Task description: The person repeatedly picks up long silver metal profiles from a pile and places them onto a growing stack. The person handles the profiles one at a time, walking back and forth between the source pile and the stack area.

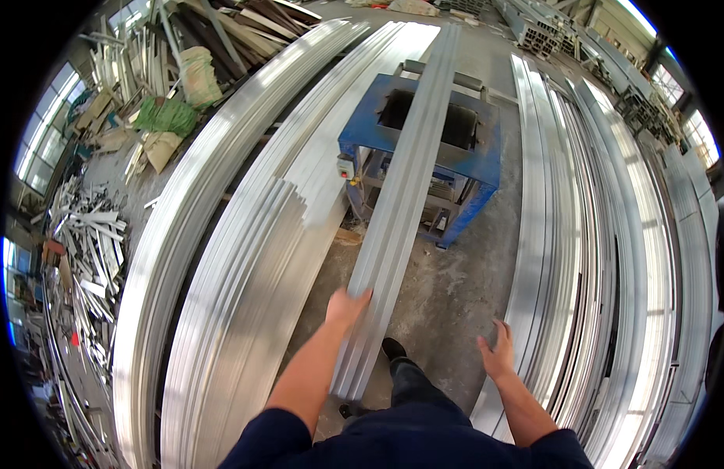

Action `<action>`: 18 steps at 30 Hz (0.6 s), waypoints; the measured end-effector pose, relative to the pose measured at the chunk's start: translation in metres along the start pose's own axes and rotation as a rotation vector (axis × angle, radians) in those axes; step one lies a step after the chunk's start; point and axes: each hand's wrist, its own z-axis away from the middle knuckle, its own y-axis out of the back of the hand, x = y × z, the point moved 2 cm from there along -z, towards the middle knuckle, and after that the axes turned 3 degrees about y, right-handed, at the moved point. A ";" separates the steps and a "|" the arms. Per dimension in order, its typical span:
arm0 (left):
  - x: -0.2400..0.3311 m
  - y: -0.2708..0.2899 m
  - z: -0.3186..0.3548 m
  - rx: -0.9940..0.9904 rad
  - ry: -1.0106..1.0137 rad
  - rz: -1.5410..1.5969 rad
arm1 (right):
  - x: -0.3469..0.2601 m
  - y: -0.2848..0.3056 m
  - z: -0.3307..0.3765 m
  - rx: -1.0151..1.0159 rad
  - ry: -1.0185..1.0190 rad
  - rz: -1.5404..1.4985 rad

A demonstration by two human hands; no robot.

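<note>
A long silvery metal profile (405, 176) with lengthwise ridges lies across a blue machine (370, 117), its near end hanging out toward my legs. My left hand (348, 307) grips the profile's left edge close to that end; the thumb is on top, and the other fingers are mostly hidden. Whether the profile is one piece or several side by side, I cannot tell. Off to the right, my right hand (498, 352) is held in the air with its fingers apart and nothing in it. It appears nearest to the right-hand stack of metal profiles (532, 258).
Stacked long profiles (244, 258) run along my left, with another stack (198, 195) beyond them. Scrap strips (104, 242) litter the far left floor, near green and tan sacks (165, 116). The machine has a switch box (345, 168). More profiles (631, 195) lie at right.
</note>
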 end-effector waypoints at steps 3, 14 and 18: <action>0.104 0.008 -0.089 -0.035 0.014 0.022 | 0.042 0.007 0.007 0.030 -0.129 -0.051; 0.014 -0.004 -0.044 -0.030 0.041 -0.093 | 0.030 -0.100 -0.084 -0.085 -0.244 -0.459; -0.162 0.020 0.102 -0.152 0.235 -0.179 | -0.031 -0.168 -0.154 -0.327 -0.421 -0.598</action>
